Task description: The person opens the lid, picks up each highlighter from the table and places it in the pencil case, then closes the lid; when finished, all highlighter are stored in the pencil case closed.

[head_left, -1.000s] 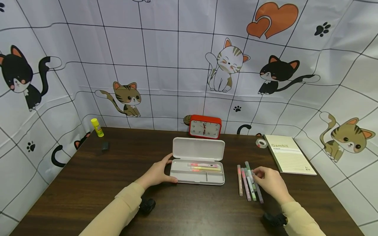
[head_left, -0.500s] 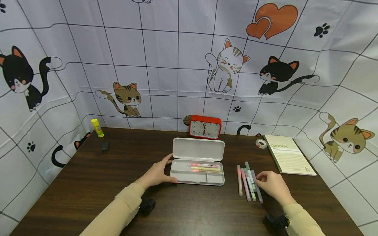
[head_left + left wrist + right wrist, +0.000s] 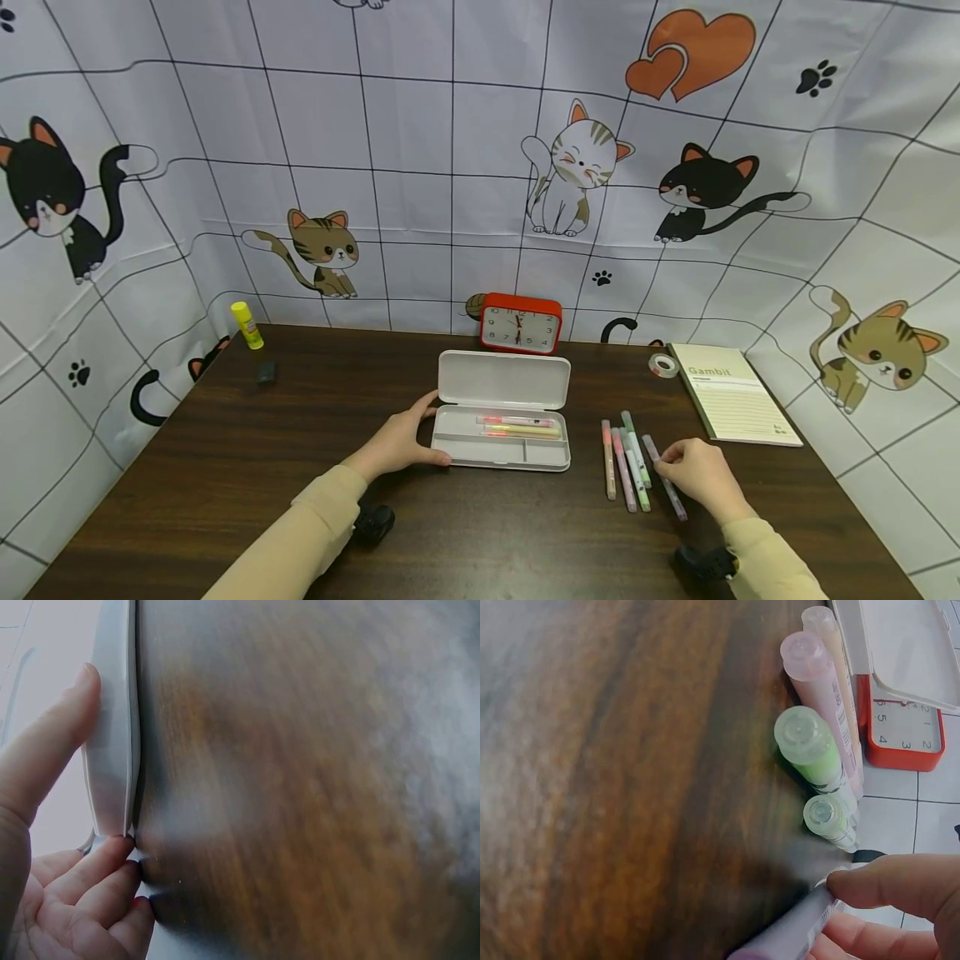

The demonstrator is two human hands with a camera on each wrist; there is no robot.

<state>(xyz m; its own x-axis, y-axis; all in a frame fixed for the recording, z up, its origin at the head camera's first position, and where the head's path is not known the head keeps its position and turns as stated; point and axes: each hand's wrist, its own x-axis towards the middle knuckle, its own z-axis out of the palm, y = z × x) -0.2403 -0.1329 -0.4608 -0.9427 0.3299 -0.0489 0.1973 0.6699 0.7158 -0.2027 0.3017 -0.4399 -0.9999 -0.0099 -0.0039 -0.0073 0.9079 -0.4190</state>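
An opened pale pencil case (image 3: pixel 480 451) lies mid-table, with a pink marker (image 3: pixel 513 421) and yellow marker (image 3: pixel 525 432) in its back compartment. My left hand (image 3: pixel 397 442) grips its left end; in the left wrist view the thumb (image 3: pixel 56 742) lies along one side and the other fingers meet the end. My right hand (image 3: pixel 701 473) pinches a purple marker (image 3: pixel 672 498) between thumb and fingers, close over the table. Left of it lie a peach marker (image 3: pixel 608 462), a pink-purple marker (image 3: pixel 624 471) and green markers (image 3: pixel 810 750) side by side.
Behind the case stands a red clock (image 3: pixel 521 323). A notepad (image 3: pixel 738 396) and a tape roll (image 3: pixel 664 365) lie at the back right. A yellow glue stick (image 3: pixel 247 325) and a small dark block (image 3: pixel 267 372) are at the back left.
The purple marker has moved right with my right hand, away from the green markers, and a gap now shows between them. My left hand and the pencil case have stayed put.
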